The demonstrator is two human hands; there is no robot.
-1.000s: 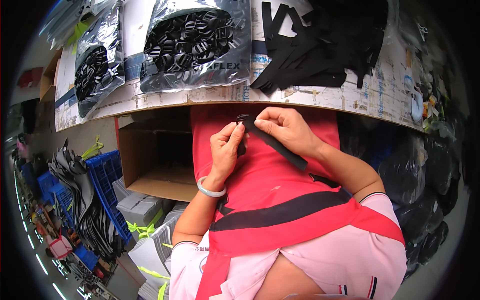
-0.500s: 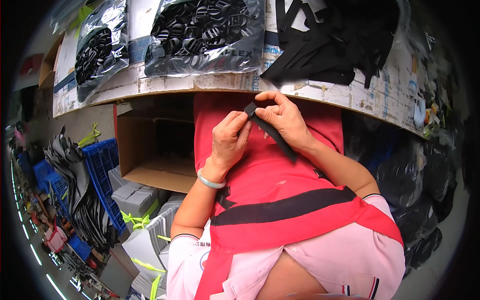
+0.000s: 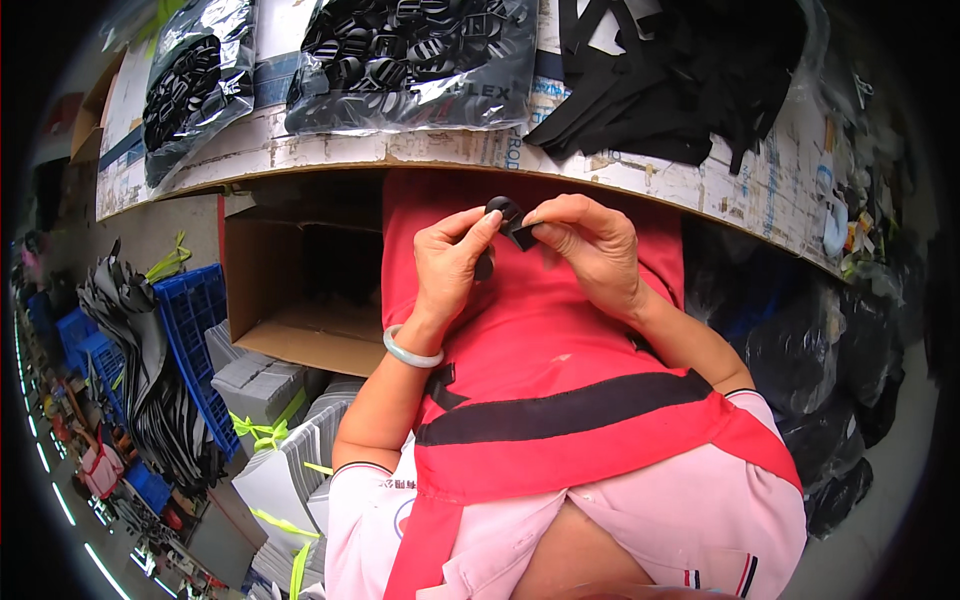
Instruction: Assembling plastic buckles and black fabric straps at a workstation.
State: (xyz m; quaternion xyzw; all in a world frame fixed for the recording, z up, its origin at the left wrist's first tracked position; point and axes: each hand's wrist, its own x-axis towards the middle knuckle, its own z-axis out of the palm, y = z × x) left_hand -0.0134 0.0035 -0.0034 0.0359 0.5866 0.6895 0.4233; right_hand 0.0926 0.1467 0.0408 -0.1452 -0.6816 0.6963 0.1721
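In front of my red apron (image 3: 530,330), both hands work on one small black piece. My left hand (image 3: 450,262) pinches a black plastic buckle (image 3: 503,207) between thumb and fingers. With thumb and forefinger, my right hand (image 3: 598,250) grips a short end of black webbing strap (image 3: 524,238) at the buckle's right side. More of the dark strap shows beneath the left fingers. Whether the strap runs through the buckle's slots is too small to tell. Beyond the hands, a clear bag of black buckles (image 3: 420,108) and a pile of black straps (image 3: 690,120) lie on the table.
The worn white tabletop (image 3: 330,152) ends just past my hands. A smaller buckle bag (image 3: 195,110) lies at left. Below the edge stands an open cardboard box (image 3: 300,340); bundled grey sheets (image 3: 265,390) and blue crates (image 3: 195,330) are farther left. Black plastic bags (image 3: 800,350) fill the right.
A buckle now shows in my left fingers, where the strap end was. The long strap no longer hangs below my right hand, which has shifted slightly right and pinches a short end.
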